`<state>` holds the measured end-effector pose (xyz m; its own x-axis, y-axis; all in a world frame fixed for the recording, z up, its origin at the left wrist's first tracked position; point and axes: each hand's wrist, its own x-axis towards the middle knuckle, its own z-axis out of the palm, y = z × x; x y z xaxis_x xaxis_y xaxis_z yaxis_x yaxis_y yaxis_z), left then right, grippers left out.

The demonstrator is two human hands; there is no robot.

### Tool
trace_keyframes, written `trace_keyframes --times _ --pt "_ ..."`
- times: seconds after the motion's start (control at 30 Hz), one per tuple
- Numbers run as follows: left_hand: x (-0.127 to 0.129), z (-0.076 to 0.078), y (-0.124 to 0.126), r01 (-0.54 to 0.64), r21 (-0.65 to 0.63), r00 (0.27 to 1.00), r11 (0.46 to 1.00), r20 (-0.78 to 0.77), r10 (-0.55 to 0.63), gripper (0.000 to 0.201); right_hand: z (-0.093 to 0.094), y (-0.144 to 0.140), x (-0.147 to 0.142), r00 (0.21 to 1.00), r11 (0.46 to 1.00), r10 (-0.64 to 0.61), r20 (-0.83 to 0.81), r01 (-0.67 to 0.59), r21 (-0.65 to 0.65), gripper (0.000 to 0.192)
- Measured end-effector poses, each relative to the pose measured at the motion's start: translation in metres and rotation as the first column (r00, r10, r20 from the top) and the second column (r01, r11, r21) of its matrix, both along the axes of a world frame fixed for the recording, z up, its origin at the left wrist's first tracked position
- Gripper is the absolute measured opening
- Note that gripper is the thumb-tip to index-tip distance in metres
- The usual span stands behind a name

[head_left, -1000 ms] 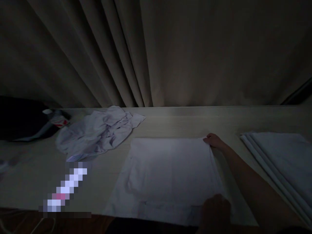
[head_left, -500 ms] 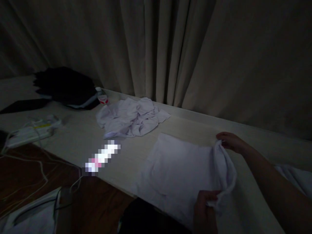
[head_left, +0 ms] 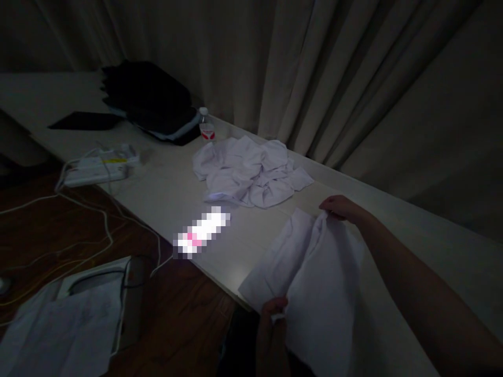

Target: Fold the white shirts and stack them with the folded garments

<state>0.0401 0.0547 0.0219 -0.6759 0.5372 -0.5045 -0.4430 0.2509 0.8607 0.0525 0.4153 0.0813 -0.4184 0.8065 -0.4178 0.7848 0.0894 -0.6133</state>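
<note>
A white cloth [head_left: 322, 293] lies partly on the pale table [head_left: 157, 178], doubled over on itself, its near part hanging at the table's front edge. My right hand [head_left: 340, 207] pinches the far end of the folded edge. Lower down, my left hand [head_left: 273, 324] grips the near end of that same edge, fingers closed. Beyond the folded cloth is a crumpled heap of white fabric [head_left: 251, 173]. The exact kind of garment cannot be made out in the dim light.
A bright pixelated object [head_left: 202, 233] with a cord lies near the front edge. Further back are a small bottle [head_left: 206, 125], a dark stack of cloth [head_left: 149, 99] and a white power strip [head_left: 98, 170] with cables. A box [head_left: 129, 309] stands below left; curtains [head_left: 236, 63] hang behind.
Both hands have moved left across the cloth, bringing its right edge over so the cloth is now folded. The view has turned right and down.
</note>
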Motion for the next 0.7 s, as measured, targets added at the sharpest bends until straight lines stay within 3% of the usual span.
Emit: trace_keyframes --times 0.17,0.33,0.47,0.57,0.7 --pt "-0.046 -0.006 -0.01 0.032 -0.108 0.988 0.994 -0.145 -0.047 0.034 -0.029 -0.004 -0.046 0.996 0.996 0.08 0.03 -0.079 -0.036 0.009" --pt "-0.073 -0.021 -0.013 0.111 -0.211 0.958 0.971 -0.237 -0.161 0.047 -0.045 -0.009 -0.056 0.975 0.974 0.22 -0.011 -0.221 -0.053 0.022" --pt "-0.084 -0.033 -0.017 0.115 -0.279 0.95 0.953 -0.25 -0.188 0.047 -0.05 -0.004 -0.051 0.924 0.919 0.381 0.013 -0.381 0.099 0.025" --pt "-0.09 -0.04 -0.021 0.127 -0.328 0.943 0.936 -0.251 -0.217 0.047 -0.051 0.003 -0.048 0.92 0.891 0.39 0.039 -0.387 0.238 0.019" --pt "-0.098 -0.051 -0.028 0.168 -0.345 0.932 0.924 -0.25 -0.263 0.043 -0.05 0.012 -0.047 0.894 0.774 0.44 0.079 -0.422 0.472 0.018"
